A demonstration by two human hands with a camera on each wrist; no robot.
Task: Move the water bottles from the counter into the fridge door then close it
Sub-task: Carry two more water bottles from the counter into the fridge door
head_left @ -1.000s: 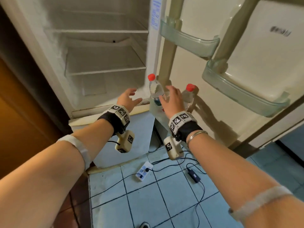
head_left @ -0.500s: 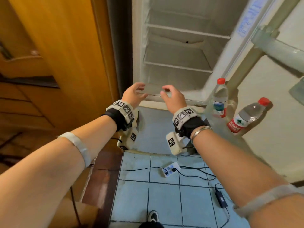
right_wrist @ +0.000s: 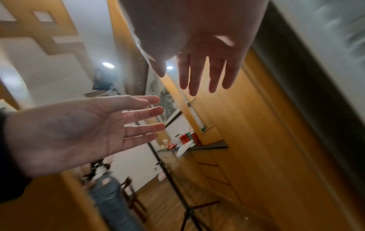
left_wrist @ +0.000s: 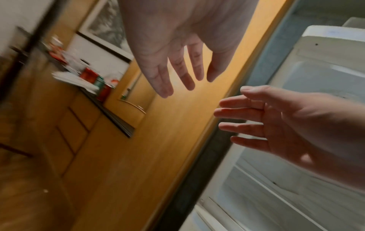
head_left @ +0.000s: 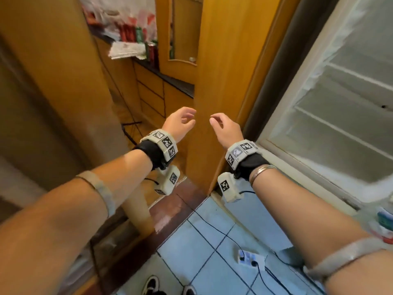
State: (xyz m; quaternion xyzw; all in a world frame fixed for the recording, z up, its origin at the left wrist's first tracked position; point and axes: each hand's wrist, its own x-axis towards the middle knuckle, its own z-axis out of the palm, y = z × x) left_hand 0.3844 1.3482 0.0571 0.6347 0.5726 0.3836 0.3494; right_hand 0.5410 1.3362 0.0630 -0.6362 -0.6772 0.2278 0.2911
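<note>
I see both hands empty, raised in front of a glossy orange wood panel [head_left: 221, 60]. Left hand [head_left: 180, 122] and right hand [head_left: 225, 126] are close but apart, fingers loose and spread, palms facing each other in the wrist views. Fridge [head_left: 331, 107] stands open on the right: white frosted interior, flat wire-edged shelves. A strip of red-and-blue bottle label [head_left: 385, 226] peeks in at the far right edge behind my right forearm; too cropped to tell which bottle. Dark counter [head_left: 170, 79] sits far left-centre over wooden drawers, with blurred red cans [head_left: 152, 51] and papers; no clear bottle shape visible there. Floor: blue glazed tiles [head_left: 204, 262], white power strip [head_left: 251, 257], black cables.
</note>
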